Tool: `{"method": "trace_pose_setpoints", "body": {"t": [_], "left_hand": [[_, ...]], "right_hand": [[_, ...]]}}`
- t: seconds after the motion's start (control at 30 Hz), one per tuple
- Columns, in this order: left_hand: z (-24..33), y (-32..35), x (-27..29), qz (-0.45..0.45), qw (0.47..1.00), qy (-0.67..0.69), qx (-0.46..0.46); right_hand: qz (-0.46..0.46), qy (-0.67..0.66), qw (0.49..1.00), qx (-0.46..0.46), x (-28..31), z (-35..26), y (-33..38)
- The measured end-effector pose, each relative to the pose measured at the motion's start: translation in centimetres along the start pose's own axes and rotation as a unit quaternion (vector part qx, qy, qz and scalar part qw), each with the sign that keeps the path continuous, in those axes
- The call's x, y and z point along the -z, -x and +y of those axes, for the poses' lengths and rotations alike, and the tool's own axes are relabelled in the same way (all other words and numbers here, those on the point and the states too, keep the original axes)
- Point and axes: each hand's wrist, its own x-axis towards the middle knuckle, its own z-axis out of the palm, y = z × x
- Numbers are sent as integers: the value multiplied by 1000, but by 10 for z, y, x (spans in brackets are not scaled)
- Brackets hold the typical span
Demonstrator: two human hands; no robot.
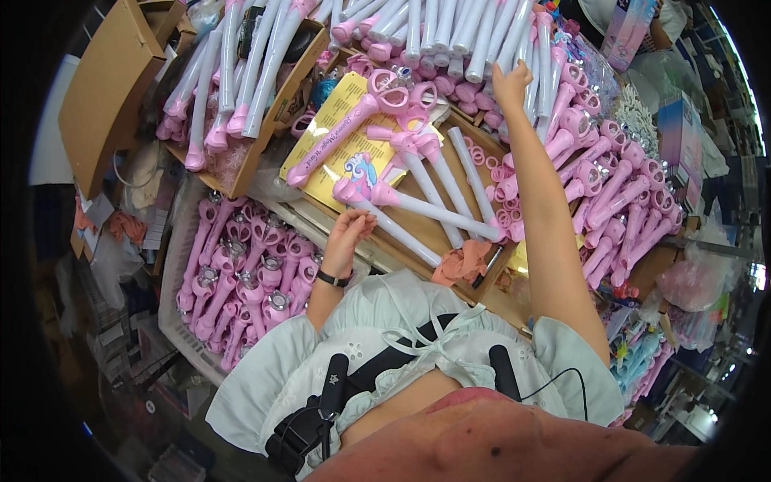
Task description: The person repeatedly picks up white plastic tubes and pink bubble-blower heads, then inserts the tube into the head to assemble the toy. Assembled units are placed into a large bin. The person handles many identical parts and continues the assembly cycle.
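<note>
Pink toy wands fill most of what you see. Nearest to you, your left hand (pixel 347 233) rests at the near edge of the tabletop (pixel 434 233), fingers curled loosely, touching the pink end of a white-handled wand (pixel 385 221). You cannot tell if it truly grips that wand. Just beside it, more white-handled wands lie side by side across the bare brown middle of the tabletop. A crumpled orange cloth (pixel 462 261) sits at the near edge, to the right of your left hand.

Off the left edge, a white basket (pixel 173 281) holds a heap of all-pink wands (pixel 241 273). A little farther in, a yellow card (pixel 341 149) lies flat with one pink wand (pixel 341 132) across it.

Your right arm stretches far out. Your right hand (pixel 510 80) is at the far edge of the tabletop, fingers pinched on the end of one wand in the row of white wands (pixel 450 32) standing there. Along the right edge, many more pink wands (pixel 618 193) are piled up. At the far left corner, a brown cardboard box (pixel 265 104) holds more white wands.
</note>
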Motion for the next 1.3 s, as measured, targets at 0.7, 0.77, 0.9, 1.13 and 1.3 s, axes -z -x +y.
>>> {"method": "trace_pose_setpoints", "body": {"t": [0.7, 0.77, 0.9, 1.13, 1.3], "left_hand": [[-17, 18, -37, -95, 989, -107, 47], [-6, 23, -41, -218, 968, 77, 97], [12, 23, -73, -379, 873, 222, 211], [37, 46, -127, -277, 948, 154, 13], [55, 58, -122, -203, 954, 191, -110]], "right_hand": [[-181, -131, 957, 183, 132, -12, 289], [-120, -158, 956, 218, 144, -22, 286], [-34, -78, 944, 318, 155, -43, 259], [-7, -238, 957, 165, 194, -81, 258], [-223, -507, 831, 44, 224, -79, 320]]}}
